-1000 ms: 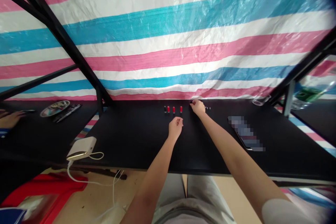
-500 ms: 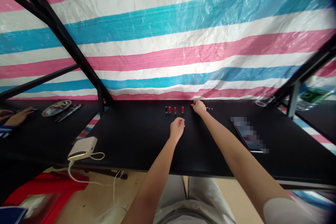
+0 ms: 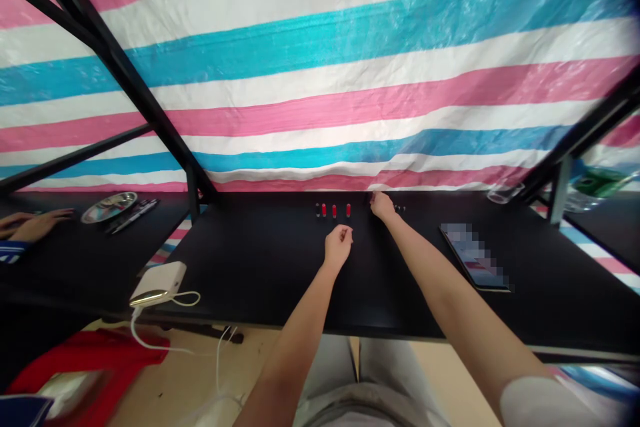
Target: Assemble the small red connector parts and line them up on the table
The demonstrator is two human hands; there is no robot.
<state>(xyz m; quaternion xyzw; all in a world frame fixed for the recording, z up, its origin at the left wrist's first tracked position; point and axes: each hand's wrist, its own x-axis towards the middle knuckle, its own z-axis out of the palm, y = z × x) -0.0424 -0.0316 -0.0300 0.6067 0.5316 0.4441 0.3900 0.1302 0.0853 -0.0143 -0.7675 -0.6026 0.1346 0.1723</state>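
Observation:
Three small red cylinders, among them a red cylinder, stand in a loose row on the black table, with a small dark cylinder at the row's left end. My left hand is just in front of the row, fingers curled together and apart from the cylinders; whether anything is inside cannot be seen. Farther back and to the right, my right hand is closed at its fingertips near the table's back edge. What it pinches is too small to make out. Several tiny shiny pieces lie just right of that hand.
A phone lies at the right, with a clear cup behind it. At the left front edge sits a white box with cables. Another person's hands are by a metal tray. A striped sheet hangs behind.
My right hand has shifted slightly to the right, and the dark piece that showed at its fingertips is now hard to see. My left hand and the cylinders stay put.

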